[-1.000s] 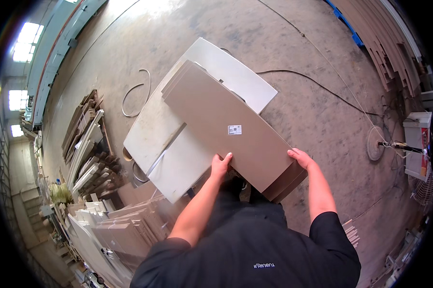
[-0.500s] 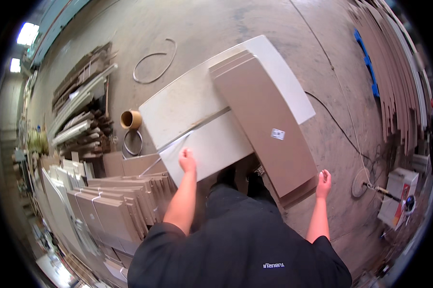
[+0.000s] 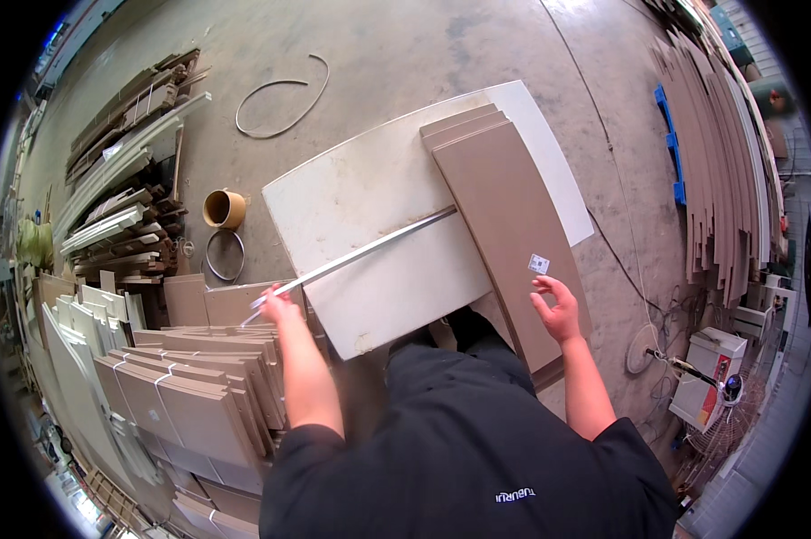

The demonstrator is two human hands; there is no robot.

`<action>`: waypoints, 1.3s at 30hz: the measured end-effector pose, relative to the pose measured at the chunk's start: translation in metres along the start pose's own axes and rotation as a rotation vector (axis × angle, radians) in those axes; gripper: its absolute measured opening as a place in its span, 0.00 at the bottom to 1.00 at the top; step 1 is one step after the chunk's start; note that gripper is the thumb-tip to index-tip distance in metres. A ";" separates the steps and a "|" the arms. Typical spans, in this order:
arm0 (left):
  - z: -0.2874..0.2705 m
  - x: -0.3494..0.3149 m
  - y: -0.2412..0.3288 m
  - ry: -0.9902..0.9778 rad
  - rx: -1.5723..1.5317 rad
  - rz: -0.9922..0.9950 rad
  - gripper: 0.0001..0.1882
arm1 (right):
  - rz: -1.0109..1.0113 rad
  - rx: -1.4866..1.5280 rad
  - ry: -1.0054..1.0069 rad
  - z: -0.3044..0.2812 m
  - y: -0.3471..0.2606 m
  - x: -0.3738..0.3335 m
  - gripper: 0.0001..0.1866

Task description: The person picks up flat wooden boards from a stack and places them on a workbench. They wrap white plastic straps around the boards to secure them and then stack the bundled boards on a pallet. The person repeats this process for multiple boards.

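Left hand (image 3: 281,307) holds the strap (image 3: 360,255); right hand (image 3: 558,310) is wide and empty. The boards (image 3: 495,207) overhang the bench's (image 3: 351,198) near edge — a hard strap tug might skew them.

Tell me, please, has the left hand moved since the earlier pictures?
Yes. Judged against the white surface, the left hand has moved left: from the brown boards to just past the white surface's left edge.
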State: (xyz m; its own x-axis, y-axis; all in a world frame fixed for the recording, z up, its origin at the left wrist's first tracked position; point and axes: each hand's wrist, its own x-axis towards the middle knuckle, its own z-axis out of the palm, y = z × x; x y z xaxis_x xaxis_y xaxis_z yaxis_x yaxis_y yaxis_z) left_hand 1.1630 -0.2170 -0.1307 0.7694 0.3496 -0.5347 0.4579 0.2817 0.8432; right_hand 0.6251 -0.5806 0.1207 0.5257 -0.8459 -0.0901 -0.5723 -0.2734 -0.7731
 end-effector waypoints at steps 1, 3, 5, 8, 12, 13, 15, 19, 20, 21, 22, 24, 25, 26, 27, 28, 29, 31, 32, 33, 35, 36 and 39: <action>0.021 -0.027 0.029 0.058 -0.008 0.116 0.09 | -0.011 -0.003 0.006 0.001 -0.010 0.002 0.19; 0.022 -0.055 0.093 0.023 0.097 0.439 0.13 | -0.112 0.003 -0.031 0.013 -0.038 0.028 0.18; 0.057 -0.143 0.161 -0.090 0.299 0.645 0.14 | -0.241 -0.014 -0.065 0.027 -0.065 0.050 0.18; 0.049 -0.149 0.172 -0.418 0.784 1.074 0.15 | -0.547 -0.036 -0.114 0.049 -0.120 0.091 0.18; 0.124 -0.320 0.187 -0.952 1.159 1.660 0.24 | -0.889 -0.058 -0.032 0.072 -0.181 0.124 0.20; 0.133 -0.349 0.182 -1.041 1.171 1.658 0.23 | -0.934 -0.067 -0.025 0.076 -0.191 0.130 0.17; 0.143 -0.379 0.175 -1.173 1.167 1.575 0.22 | -0.949 -0.136 -0.046 0.073 -0.188 0.142 0.13; 0.146 -0.403 0.181 -1.173 1.042 1.523 0.22 | -0.786 -0.369 -0.037 0.071 -0.104 0.168 0.08; 0.147 -0.403 0.183 -1.155 0.902 1.442 0.21 | -0.736 -0.418 -0.009 0.065 -0.077 0.174 0.07; 0.141 -0.396 0.189 -1.117 0.971 1.396 0.21 | -0.684 -0.450 0.036 0.054 -0.050 0.180 0.07; 0.133 -0.387 0.197 -1.076 1.038 1.350 0.20 | -0.633 -0.481 0.079 0.040 -0.022 0.186 0.06; 0.121 -0.365 0.202 -0.903 0.870 1.305 0.20 | -0.506 -0.568 0.124 0.009 0.030 0.199 0.07; 0.117 -0.353 0.204 -0.819 0.776 1.226 0.20 | -0.436 -0.604 0.137 -0.007 0.063 0.207 0.07; 0.110 -0.340 0.207 -0.732 0.685 1.144 0.20 | -0.369 -0.639 0.148 -0.020 0.097 0.213 0.08; 0.108 -0.344 0.215 -0.648 0.642 0.974 0.21 | -0.257 -0.674 0.152 -0.035 0.133 0.218 0.08; 0.108 -0.347 0.223 -0.562 0.581 0.810 0.21 | -0.144 -0.707 0.156 -0.048 0.161 0.223 0.08; 0.107 -0.348 0.230 -0.546 0.539 0.801 0.21 | -0.055 -0.675 0.189 -0.060 0.176 0.230 0.09; 0.112 -0.363 0.238 -0.511 0.508 0.778 0.22 | 0.071 -0.523 0.270 -0.071 0.191 0.247 0.10; 0.106 -0.357 0.239 -0.536 0.548 0.775 0.21 | 0.107 -0.404 0.320 -0.072 0.197 0.259 0.11; 0.108 -0.361 0.236 -0.547 0.540 0.788 0.20 | 0.139 -0.284 0.368 -0.071 0.201 0.271 0.11; 0.115 -0.371 0.227 -0.580 0.525 0.800 0.19 | 0.200 0.027 0.372 -0.061 0.202 0.293 0.12; 0.120 -0.376 0.225 -0.601 0.518 0.803 0.19 | 0.226 0.184 0.375 -0.055 0.202 0.303 0.12; 0.130 -0.396 0.221 -0.684 0.564 0.841 0.19 | 0.273 0.148 0.343 -0.029 0.215 0.318 0.13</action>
State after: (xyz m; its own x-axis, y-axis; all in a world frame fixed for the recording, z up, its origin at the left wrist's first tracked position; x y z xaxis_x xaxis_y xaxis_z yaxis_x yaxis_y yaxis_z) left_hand 1.0177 -0.4097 0.2743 0.9166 -0.3541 0.1857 -0.2970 -0.2920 0.9091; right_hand 0.6511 -0.9212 -0.0558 0.1154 -0.9874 -0.1087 -0.5519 0.0273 -0.8335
